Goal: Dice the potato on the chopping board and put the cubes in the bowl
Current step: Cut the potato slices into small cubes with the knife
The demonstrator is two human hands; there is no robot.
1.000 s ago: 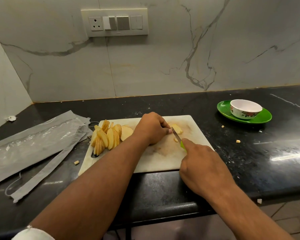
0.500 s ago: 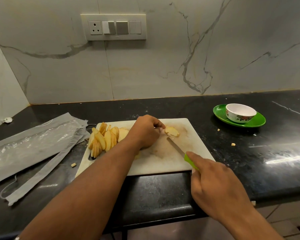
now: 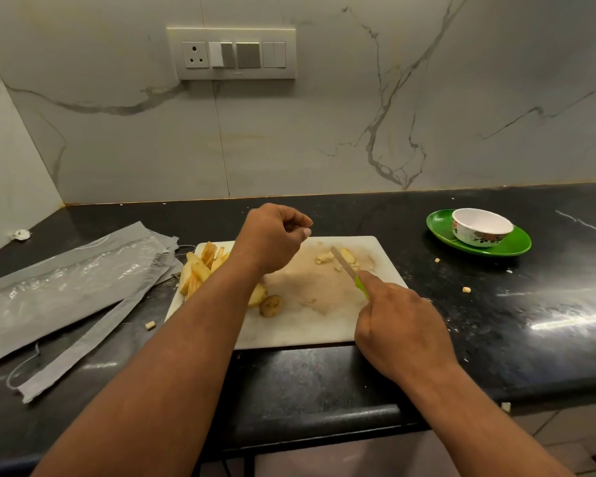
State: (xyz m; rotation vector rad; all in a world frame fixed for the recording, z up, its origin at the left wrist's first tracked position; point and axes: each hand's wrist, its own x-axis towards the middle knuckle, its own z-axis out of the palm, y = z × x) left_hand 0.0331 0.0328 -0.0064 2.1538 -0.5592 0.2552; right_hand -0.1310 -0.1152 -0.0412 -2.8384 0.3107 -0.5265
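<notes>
Two hands: both work over the white chopping board (image 3: 300, 333), which lies on the black countertop (image 3: 496, 325).
Left hand (image 3: 272, 241): raised above the far left part of the board, fingers curled in with the tips pinched together; whether a bit of potato sits between them cannot be told.
Right hand (image 3: 398, 327): curled round the green handle of a small knife (image 3: 350, 270), forefinger stretched along the top of the handle.
Knife blade: points away from the person and to the left, its tip lying among the cut potato bits.
Cut potato bits (image 3: 334, 258): a small loose cluster of pale pieces on the far right part of the board, right at the blade.
Potato slices (image 3: 200, 270): a fanned pile of yellow slices at the board's left end, partly hidden behind the left forearm.
Potato end piece (image 3: 270, 305): a rounded brownish chunk near the middle of the board, just beside the left forearm.
Bowl (image 3: 480, 228): white with a flower pattern on its side, standing on a green plate (image 3: 441, 225) well to the right of the board; nothing shows inside it.
Stray cubes (image 3: 466, 289): a few small bits scattered on the countertop, right and left of the board.
Plastic pouch (image 3: 66, 287): grey and clear, flat on the countertop to the left of the board, its corner near the slices.
Wall: marbled tile with a switch plate (image 3: 234, 53) above the board.
</notes>
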